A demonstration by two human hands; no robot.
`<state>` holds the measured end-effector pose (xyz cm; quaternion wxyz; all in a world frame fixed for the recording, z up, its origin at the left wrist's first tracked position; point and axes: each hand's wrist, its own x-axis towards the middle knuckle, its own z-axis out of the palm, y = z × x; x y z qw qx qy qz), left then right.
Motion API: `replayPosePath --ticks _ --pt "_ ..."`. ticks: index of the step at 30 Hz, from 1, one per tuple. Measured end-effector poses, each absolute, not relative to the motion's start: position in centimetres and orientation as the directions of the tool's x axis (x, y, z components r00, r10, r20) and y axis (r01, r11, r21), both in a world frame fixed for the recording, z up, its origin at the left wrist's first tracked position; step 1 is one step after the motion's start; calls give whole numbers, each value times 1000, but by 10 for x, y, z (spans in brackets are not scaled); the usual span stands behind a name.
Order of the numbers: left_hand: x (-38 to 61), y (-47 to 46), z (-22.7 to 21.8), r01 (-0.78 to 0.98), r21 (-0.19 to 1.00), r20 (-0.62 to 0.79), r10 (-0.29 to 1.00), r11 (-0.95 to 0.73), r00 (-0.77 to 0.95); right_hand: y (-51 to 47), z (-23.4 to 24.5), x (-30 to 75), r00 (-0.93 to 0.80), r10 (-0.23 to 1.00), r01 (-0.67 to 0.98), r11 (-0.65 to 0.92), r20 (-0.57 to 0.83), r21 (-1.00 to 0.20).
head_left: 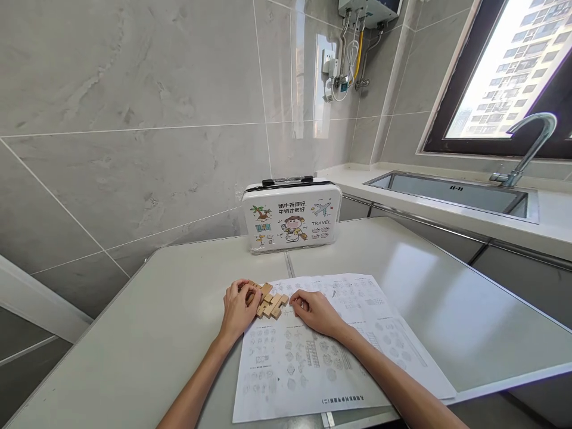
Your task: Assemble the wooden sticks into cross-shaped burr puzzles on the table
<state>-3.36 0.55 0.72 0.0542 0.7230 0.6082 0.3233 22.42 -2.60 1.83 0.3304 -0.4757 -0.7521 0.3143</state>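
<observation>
Several notched wooden puzzle pieces (271, 305) lie fitted side by side at the upper left of a printed sheet (357, 381). My left hand (239, 307) is curled over the left end of this group, its fingers and thumb closed around a wooden piece (254, 287) that they partly cover. Just right of the group, my right hand (318, 313) rests on the paper. Its fingers are bent inward, with the fingertips close to the rightmost piece, and I see nothing held in them.
Behind the paper, a white carry case (292, 217) with cartoon prints stands upright on the white table (134, 339), near the tiled wall (134, 179). To the right is a counter with a sink (451, 189) and a faucet (531, 149) below a window.
</observation>
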Motion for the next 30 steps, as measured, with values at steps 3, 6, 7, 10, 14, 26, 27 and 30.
replayPosePath --ticks 3,6,7,10,14,26,27,30 --pt "-35 6 8 850 477 385 923 -223 26 -26 18 225 -336 921 506 352 196 -788" --pt "-38 7 7 852 471 395 918 -227 26 -27 18 225 -336 920 506 358 203 -785" --pt "-38 8 7 850 474 400 916 -231 26 -27 18 225 -335 920 506 358 204 -785" --pt "-41 11 6 823 506 416 909 -258 28 -27 19 225 -336 921 508 352 195 -786" --pt "-43 13 7 772 558 431 901 -304 43 -27 19 225 -337 922 507 347 189 -789" --pt "-47 11 4 887 431 403 915 -167 -23 -27 19 225 -334 922 508 352 197 -786" --pt "-47 11 5 889 427 401 916 -167 -20 -27 19 225 -334 921 506 354 200 -787" --pt "-48 12 5 887 430 388 922 -165 -17 -27 19 225 -332 921 499 355 204 -791"
